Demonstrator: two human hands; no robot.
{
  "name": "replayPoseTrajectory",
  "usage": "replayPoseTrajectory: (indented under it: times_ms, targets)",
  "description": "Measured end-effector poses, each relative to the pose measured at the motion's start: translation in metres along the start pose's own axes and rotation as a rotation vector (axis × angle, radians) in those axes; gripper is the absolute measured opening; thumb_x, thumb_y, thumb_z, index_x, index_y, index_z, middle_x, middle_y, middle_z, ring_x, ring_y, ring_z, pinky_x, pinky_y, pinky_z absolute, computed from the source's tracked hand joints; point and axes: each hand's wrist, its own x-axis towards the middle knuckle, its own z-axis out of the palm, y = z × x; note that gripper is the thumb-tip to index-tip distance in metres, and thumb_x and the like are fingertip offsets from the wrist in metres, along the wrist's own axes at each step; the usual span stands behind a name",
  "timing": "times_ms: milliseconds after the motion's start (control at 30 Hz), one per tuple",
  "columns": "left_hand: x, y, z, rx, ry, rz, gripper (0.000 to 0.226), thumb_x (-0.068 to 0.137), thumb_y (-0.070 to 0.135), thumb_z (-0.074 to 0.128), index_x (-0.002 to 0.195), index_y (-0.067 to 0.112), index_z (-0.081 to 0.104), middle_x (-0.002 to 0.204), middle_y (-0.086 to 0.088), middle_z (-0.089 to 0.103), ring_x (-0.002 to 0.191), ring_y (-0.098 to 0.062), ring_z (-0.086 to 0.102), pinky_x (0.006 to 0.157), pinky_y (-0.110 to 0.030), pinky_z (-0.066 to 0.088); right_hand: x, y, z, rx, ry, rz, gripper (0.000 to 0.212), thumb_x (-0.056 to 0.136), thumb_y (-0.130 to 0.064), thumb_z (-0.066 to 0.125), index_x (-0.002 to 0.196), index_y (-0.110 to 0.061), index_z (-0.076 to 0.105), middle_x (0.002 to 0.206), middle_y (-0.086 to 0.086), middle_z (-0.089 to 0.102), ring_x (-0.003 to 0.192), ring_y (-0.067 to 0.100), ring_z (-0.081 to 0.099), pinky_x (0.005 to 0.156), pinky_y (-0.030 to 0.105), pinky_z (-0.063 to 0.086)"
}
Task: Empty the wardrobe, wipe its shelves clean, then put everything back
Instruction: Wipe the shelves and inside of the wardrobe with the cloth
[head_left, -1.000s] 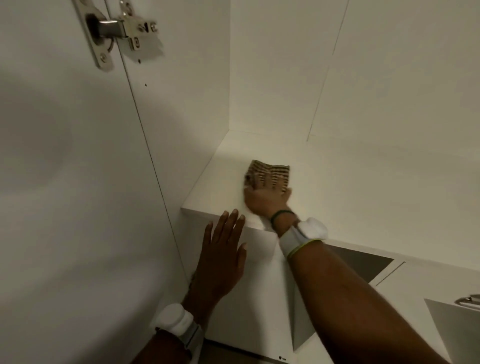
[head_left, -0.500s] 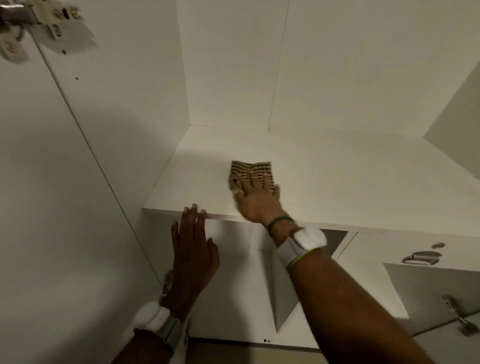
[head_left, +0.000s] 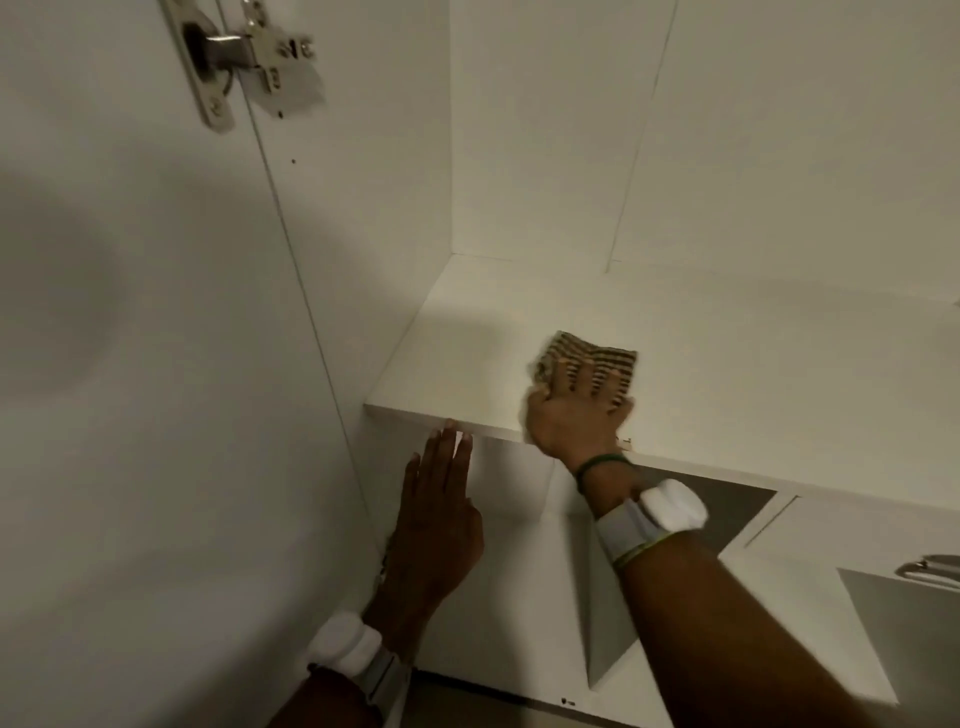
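- Head view: the right hand (head_left: 574, 421) lies palm down on the cloth (head_left: 597, 356). Its fingers are spread and nearly straight, and they press the cloth flat onto the shelf (head_left: 753, 364) rather than curling round it.
- The cloth is striped brown and cream and folded small. It sits on the shelf near the front edge, towards the left end. Its far edge and left corner show beyond the fingertips.
- The shelf is white and sits inside the wardrobe (head_left: 374, 208), with a side wall to its left and a back panel behind it.
- The left hand (head_left: 436, 530) is raised below the shelf, with its fingers straight and close together, and it holds nothing. Its fingertips reach the shelf's front edge, but I cannot tell whether they touch it.
- Each wrist wears a white band with a white pod, one on the right band (head_left: 670, 506) and one on the left band (head_left: 348, 647). A thin green cord (head_left: 602, 462) circles the right wrist just above its band.
- The door (head_left: 130, 389) stands open at the left, with a metal hinge (head_left: 234, 57) joining it to the side wall near the top.
- A metal handle (head_left: 930, 569) shows at the right edge, on a white front below the shelf.
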Motion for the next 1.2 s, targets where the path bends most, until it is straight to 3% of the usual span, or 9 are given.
replayPoseTrajectory:
  times_ms: [100, 200, 267, 367, 567, 833, 1000, 1067, 1200]
  targets:
    - [-0.01, -0.015, 0.004, 0.012, -0.028, -0.038, 0.078, 0.085, 0.016, 0.055, 0.157, 0.007, 0.025, 0.162, -0.018, 0.027, 0.151, -0.032, 0.024, 0.121, -0.05, 0.022, -0.02, -0.079, 0.026, 0.002, -0.129, -0.263, 0.059, 0.103, -0.051, 0.026, 0.159, -0.033, 0.017, 0.169, 0.008, 0.003, 0.152, 0.042, -0.008, 0.116, 0.066, -0.007]
    - [-0.02, -0.018, 0.002, -0.053, -0.103, -0.187, 0.064, 0.09, 0.014, 0.06, 0.148, -0.001, 0.038, 0.155, -0.022, 0.038, 0.143, -0.04, 0.037, 0.119, -0.045, 0.027, -0.033, -0.13, 0.044, 0.018, -0.225, -0.43, 0.061, 0.101, -0.055, 0.026, 0.159, -0.036, 0.015, 0.169, 0.005, 0.0, 0.152, 0.038, -0.015, 0.117, 0.063, -0.014]
    - [-0.021, -0.019, 0.001, -0.057, -0.181, -0.202, 0.059, 0.093, 0.013, 0.06, 0.147, -0.001, 0.042, 0.155, -0.02, 0.037, 0.143, -0.037, 0.035, 0.118, -0.044, 0.029, -0.036, -0.136, 0.048, 0.002, -0.2, -0.484, 0.061, 0.101, -0.053, 0.026, 0.159, -0.035, 0.016, 0.169, 0.005, 0.002, 0.153, 0.037, -0.013, 0.117, 0.062, -0.014]
    - [-0.008, -0.02, 0.0, -0.039, -0.047, -0.156, 0.061, 0.09, 0.017, 0.058, 0.145, -0.002, 0.043, 0.148, -0.025, 0.045, 0.136, -0.042, 0.045, 0.114, -0.05, 0.039, -0.035, -0.11, 0.043, -0.015, -0.143, -0.518, 0.058, 0.103, -0.05, 0.027, 0.159, -0.036, 0.019, 0.169, 0.004, 0.008, 0.154, 0.035, -0.006, 0.119, 0.06, -0.013]
    - [0.023, -0.003, -0.012, -0.073, 0.144, -0.032, 0.069, 0.082, 0.002, 0.064, 0.148, 0.003, 0.041, 0.161, -0.016, 0.026, 0.15, -0.034, 0.026, 0.119, -0.051, 0.03, -0.042, 0.007, 0.014, -0.066, 0.063, -0.312, 0.056, 0.102, -0.046, 0.027, 0.157, -0.035, 0.025, 0.167, 0.004, 0.019, 0.153, 0.035, 0.009, 0.121, 0.061, 0.005]
    - [0.021, 0.004, 0.005, 0.029, 0.043, -0.031, 0.088, 0.081, 0.01, 0.064, 0.158, 0.009, 0.022, 0.167, -0.012, 0.014, 0.156, -0.029, 0.007, 0.119, -0.053, 0.028, -0.054, 0.14, -0.018, -0.108, 0.3, 0.055, 0.058, 0.099, -0.049, 0.021, 0.152, -0.029, 0.034, 0.161, 0.008, 0.03, 0.149, 0.041, 0.017, 0.117, 0.067, 0.012]
    - [0.019, -0.006, -0.008, -0.125, 0.018, -0.04, 0.081, 0.086, 0.007, 0.06, 0.159, 0.017, 0.024, 0.168, 0.0, 0.014, 0.156, -0.015, 0.006, 0.123, -0.045, 0.024, -0.051, 0.103, -0.005, -0.109, 0.306, 0.138, 0.057, 0.101, -0.046, 0.033, 0.152, -0.02, 0.036, 0.161, 0.016, 0.027, 0.148, 0.048, 0.011, 0.116, 0.071, 0.004]
    - [0.019, -0.008, -0.013, -0.201, 0.034, -0.053, 0.075, 0.089, 0.006, 0.057, 0.158, 0.016, 0.027, 0.167, 0.002, 0.019, 0.154, -0.012, 0.011, 0.123, -0.04, 0.024, -0.049, 0.072, 0.004, -0.117, 0.283, 0.079, 0.058, 0.102, -0.046, 0.032, 0.152, -0.018, 0.038, 0.16, 0.018, 0.029, 0.147, 0.051, 0.011, 0.116, 0.071, 0.0]
    - [0.01, -0.01, -0.019, -0.349, 0.117, -0.254, 0.067, 0.095, 0.004, 0.051, 0.157, 0.015, 0.029, 0.164, 0.002, 0.025, 0.152, -0.009, 0.02, 0.124, -0.031, 0.022, -0.057, -0.004, 0.03, -0.106, 0.268, -0.13, 0.063, 0.097, -0.053, 0.03, 0.149, -0.019, 0.044, 0.156, 0.02, 0.037, 0.145, 0.053, 0.02, 0.117, 0.068, 0.001]
